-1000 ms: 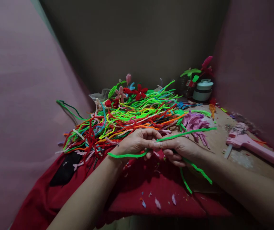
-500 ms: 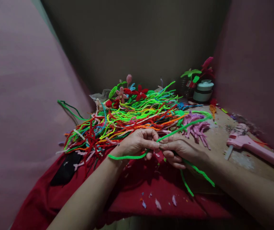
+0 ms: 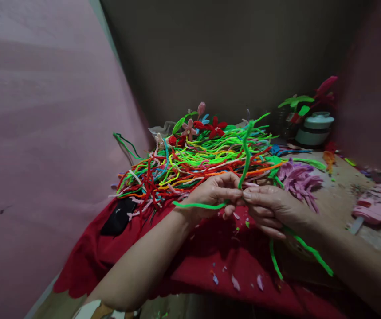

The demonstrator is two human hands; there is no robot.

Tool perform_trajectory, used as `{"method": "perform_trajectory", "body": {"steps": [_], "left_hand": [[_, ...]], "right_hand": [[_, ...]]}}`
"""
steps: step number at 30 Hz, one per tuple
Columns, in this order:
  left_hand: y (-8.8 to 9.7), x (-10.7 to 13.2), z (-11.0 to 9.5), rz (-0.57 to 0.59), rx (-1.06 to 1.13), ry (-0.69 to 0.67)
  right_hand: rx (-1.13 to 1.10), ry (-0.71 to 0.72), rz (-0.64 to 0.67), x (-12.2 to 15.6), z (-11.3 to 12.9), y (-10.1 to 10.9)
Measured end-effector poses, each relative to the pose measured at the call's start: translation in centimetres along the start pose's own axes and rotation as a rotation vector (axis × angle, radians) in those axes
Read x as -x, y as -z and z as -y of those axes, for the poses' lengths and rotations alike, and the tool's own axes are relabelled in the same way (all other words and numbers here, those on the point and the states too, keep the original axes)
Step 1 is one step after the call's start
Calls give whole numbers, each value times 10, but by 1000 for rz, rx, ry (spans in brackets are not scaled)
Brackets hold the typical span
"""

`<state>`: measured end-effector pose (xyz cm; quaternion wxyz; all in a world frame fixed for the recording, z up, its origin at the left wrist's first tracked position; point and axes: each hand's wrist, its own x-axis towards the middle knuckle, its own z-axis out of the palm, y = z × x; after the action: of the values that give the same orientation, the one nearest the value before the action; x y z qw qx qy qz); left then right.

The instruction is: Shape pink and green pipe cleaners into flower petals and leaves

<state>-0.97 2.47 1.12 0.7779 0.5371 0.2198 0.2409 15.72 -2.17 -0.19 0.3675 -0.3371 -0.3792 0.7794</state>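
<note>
My left hand (image 3: 212, 197) and my right hand (image 3: 272, 208) meet at their fingertips, both pinched on green pipe cleaners (image 3: 245, 153). One green strand rises upward from the pinch. Another (image 3: 197, 206) runs left under my left hand. Two more green ends (image 3: 305, 250) hang below my right hand. Behind the hands lies a big heap of coloured pipe cleaners (image 3: 193, 164) on a red cloth (image 3: 190, 261).
Pipe-cleaner flowers (image 3: 206, 126) lie at the back of the heap. A purple pipe-cleaner bunch (image 3: 298, 181) sits to the right. A pink glue gun (image 3: 376, 208) lies on the bare table at far right. A white jar (image 3: 315, 128) and potted craft flowers (image 3: 310, 99) stand at the back right. A black object (image 3: 119, 217) rests on the cloth.
The green strand that pointed right has swung up to stand nearly vertical. The camera has shifted, so everything sits further right in view.
</note>
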Motion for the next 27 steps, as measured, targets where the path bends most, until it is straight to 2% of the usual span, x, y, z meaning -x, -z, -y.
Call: {"method": "perform_trajectory", "body": {"steps": [7, 13, 16, 21, 27], "left_hand": [[-4, 1, -4, -77, 3, 43], [2, 1, -6, -58, 62, 132], [3, 2, -8, 3, 87, 176], [3, 3, -9, 78, 138, 152], [10, -1, -5, 64, 165, 75]], "right_hand": [[123, 34, 6, 3, 0, -4], [571, 155, -66, 2, 0, -1], [695, 233, -72, 3, 1, -3], [602, 301, -187, 1, -4, -9], [384, 231, -268, -3, -6, -8]]}}
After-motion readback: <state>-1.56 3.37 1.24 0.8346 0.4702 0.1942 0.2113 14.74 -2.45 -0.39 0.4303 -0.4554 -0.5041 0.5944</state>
